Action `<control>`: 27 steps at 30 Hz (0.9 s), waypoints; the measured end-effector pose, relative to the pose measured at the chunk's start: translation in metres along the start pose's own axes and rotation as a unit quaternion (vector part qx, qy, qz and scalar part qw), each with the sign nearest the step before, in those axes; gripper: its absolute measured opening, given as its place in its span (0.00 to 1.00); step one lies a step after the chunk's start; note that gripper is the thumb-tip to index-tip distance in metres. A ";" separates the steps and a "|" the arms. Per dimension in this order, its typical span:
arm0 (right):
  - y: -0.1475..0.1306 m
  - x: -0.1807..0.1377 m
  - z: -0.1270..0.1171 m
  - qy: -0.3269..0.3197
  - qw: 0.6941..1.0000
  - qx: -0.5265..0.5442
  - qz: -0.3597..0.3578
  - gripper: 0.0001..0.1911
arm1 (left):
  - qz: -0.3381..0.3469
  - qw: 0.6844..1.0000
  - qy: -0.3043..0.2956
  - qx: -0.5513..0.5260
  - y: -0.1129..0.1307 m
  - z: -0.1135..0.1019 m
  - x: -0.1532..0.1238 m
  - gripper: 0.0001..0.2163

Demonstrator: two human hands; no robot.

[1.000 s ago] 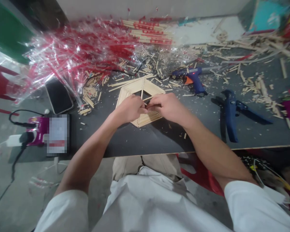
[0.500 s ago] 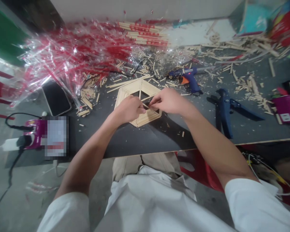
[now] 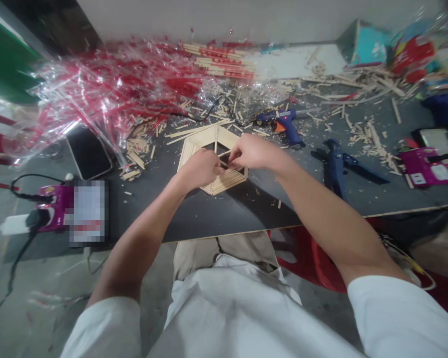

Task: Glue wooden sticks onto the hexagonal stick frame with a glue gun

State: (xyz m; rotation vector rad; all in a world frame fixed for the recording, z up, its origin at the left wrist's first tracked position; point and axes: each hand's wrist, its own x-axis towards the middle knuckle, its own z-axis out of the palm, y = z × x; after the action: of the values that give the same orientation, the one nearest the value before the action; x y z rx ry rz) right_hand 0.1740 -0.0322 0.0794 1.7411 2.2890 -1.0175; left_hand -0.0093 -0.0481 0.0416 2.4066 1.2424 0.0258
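A six-sided frame of thin wooden sticks (image 3: 224,183) lies on the dark tabletop, with a dark opening in its middle crossed by stick spokes. Over its left part my left hand (image 3: 200,168) is closed, its fingertips at a short wooden stick (image 3: 223,161) in the opening. My right hand (image 3: 249,151) comes in from the right, thumb and fingers pinched near the other end of that stick. What lies between the right fingertips is too small to make out. A few loose long sticks (image 3: 197,130) touch the frame's upper left side.
Behind the frame lies a blue glue gun (image 3: 289,127); blue cutters (image 3: 336,169) are to the right. A phone (image 3: 88,151), a purple power socket (image 3: 54,206) and a heap of red-and-clear plastic wrappers (image 3: 108,89) occupy the left. Stick offcuts (image 3: 138,154) are scattered about.
The view has shifted slightly, so things on the right appear further left. Both hands stay over the frame's opening, the right fingertips moving only a little.
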 end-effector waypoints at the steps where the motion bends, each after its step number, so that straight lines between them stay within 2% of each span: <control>1: -0.002 0.000 0.001 0.001 1.000 -0.007 0.003 0.08 | -0.002 1.000 0.000 0.003 0.001 0.000 0.000 0.14; 18: -0.006 0.006 0.011 0.052 0.996 -0.075 -0.004 0.05 | 0.002 1.000 -0.004 0.031 0.000 0.003 0.002 0.14; 27: -0.006 0.001 0.005 0.018 0.998 -0.063 0.001 0.09 | -0.012 0.999 0.020 -0.042 -0.002 0.000 -0.003 0.11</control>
State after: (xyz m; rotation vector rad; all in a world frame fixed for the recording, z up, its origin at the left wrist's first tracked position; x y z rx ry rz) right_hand 0.1665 -0.0348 0.0779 1.7250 2.3165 -0.8270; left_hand -0.0129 -0.0492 0.0408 2.3285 1.2633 0.1183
